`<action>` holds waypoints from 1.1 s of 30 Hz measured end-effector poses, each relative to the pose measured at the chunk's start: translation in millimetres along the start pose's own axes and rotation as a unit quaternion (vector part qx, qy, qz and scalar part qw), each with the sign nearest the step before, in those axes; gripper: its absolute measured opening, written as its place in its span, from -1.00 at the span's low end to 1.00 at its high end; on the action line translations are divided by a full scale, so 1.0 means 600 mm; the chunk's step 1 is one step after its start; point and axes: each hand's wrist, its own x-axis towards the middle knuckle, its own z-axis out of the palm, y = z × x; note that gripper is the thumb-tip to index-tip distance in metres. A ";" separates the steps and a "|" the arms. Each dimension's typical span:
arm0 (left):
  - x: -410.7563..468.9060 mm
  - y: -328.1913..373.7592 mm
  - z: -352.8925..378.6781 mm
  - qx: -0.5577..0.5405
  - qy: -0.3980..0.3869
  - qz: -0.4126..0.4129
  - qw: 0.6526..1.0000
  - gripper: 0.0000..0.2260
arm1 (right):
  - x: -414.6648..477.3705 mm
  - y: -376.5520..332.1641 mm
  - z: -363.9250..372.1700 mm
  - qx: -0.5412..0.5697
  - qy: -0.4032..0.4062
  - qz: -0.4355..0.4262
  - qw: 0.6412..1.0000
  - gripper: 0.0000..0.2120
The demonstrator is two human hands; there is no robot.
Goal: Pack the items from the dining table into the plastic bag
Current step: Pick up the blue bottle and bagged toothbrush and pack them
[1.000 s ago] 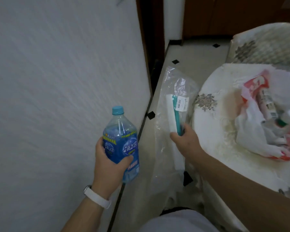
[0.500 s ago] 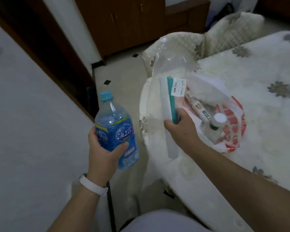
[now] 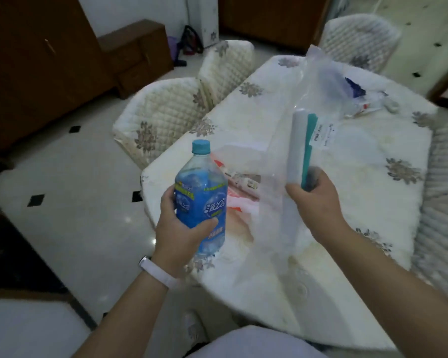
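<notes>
The blue bottle (image 3: 201,202) is held upright in the air, over the near edge of the table (image 3: 373,202), at about 9 o'clock from the clear packet (image 3: 321,104). It is gripped round its middle by the left hand (image 3: 177,228), with the thumb pressed on the label and the fingers curled round the back. The cap is on.

The clear packet is held up by the right hand (image 3: 318,205). The fingers are closed tight round its lower part, where a white stick (image 3: 295,146) and a teal stick (image 3: 308,148) are tucked inside.

The red and white plastic bag (image 3: 239,204) lies on the table between the two hands and behind them. Its mouth is hidden, so it cannot be told if it is open.

To do this step well, the bag should be found and opened first. One thing may need to be put down so a hand is free. The heavy bottle is best laid in low and gently, so the thin bag is not torn. The light packet can be slid in beside it.

More small things (image 3: 365,104) are seen at 1 o'clock, at the far end of the table. Padded chairs (image 3: 163,117) are pushed in at 10 o'clock.
</notes>
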 end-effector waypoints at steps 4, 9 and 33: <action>0.098 -0.020 -0.019 -0.002 -0.076 0.007 0.997 -0.19 | -0.015 -0.017 0.001 0.014 0.106 0.025 0.994 -0.80; 0.177 -0.039 0.022 -0.007 -0.133 0.007 0.991 -0.23 | -0.065 -0.003 -0.003 0.026 0.205 0.072 0.976 -0.75; 0.245 -0.149 0.138 0.092 -0.241 0.015 0.966 -0.23 | -0.024 0.074 0.006 0.030 0.293 0.135 0.946 -0.79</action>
